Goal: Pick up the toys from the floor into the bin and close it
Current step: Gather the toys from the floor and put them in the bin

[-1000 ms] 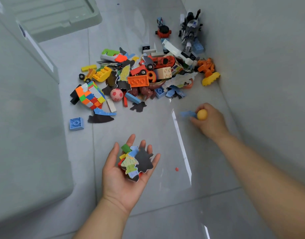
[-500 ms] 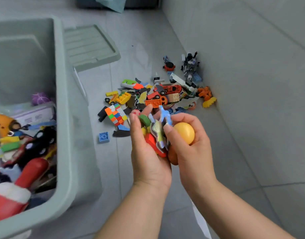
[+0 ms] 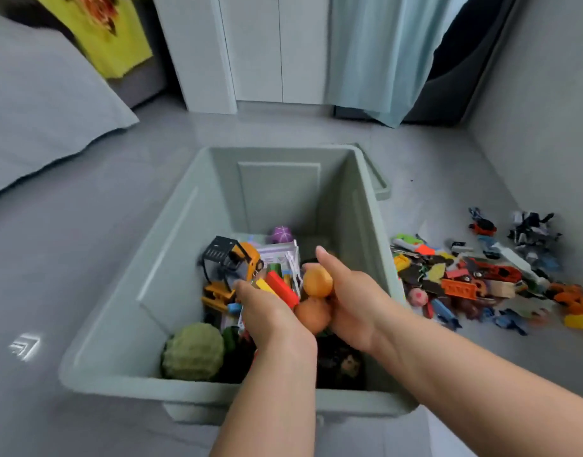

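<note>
Both hands hang over the open pale green bin (image 3: 125, 374), side by side. My left hand (image 3: 270, 318) cups a handful of small toy pieces (image 3: 278, 288), a red and a yellow block showing on top. My right hand (image 3: 352, 301) holds an orange ball (image 3: 317, 281), and a second orange ball (image 3: 313, 313) is wedged between the two hands. Inside the bin lie a yellow toy digger (image 3: 230, 265), a green knobbly ball (image 3: 192, 351) and a purple ball (image 3: 282, 234). A heap of loose toys (image 3: 474, 278) remains on the floor to the right of the bin.
The bin's lid (image 3: 379, 183) lies on the floor behind its far right corner. A grey wall runs along the right beside the toy heap. A grey bed cover (image 3: 42, 100) fills the left, white cupboard doors (image 3: 267, 51) and a pale curtain (image 3: 375, 57) stand at the back.
My hands came together with the toy pieces and orange ball, then swung left from above the floor heap to above the bin. The view turned with them.
</note>
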